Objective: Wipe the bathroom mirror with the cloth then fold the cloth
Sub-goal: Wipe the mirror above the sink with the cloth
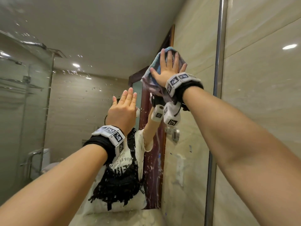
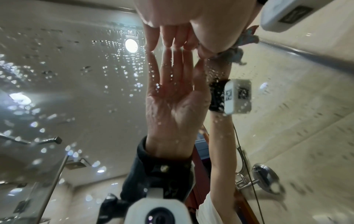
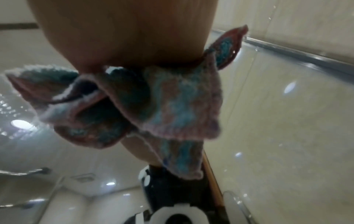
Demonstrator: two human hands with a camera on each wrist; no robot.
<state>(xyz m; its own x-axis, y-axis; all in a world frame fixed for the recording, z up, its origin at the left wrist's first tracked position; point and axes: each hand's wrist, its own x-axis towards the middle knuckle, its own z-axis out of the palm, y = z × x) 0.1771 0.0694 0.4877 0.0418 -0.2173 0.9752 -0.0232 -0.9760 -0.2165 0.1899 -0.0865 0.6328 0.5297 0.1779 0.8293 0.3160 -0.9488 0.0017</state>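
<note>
The bathroom mirror (image 1: 73,111) fills the left and middle of the head view, speckled with water drops. A pink and blue cloth (image 1: 152,70) lies bunched against the glass at the upper right. My right hand (image 1: 168,66) presses it flat to the mirror with straight, spread fingers. In the right wrist view the cloth (image 3: 172,98) hangs in folds below the palm (image 3: 124,30). My left hand (image 1: 125,105) is lower and to the left, empty, fingers straight and together. In the left wrist view its fingertips (image 2: 168,44) touch the wet glass.
A metal strip (image 1: 219,70) borders the mirror on the right, with a beige tiled wall (image 1: 263,111) beyond it. A stone counter edge (image 1: 130,216) shows at the bottom. The glass reflects a shower enclosure, a dark door frame and a person.
</note>
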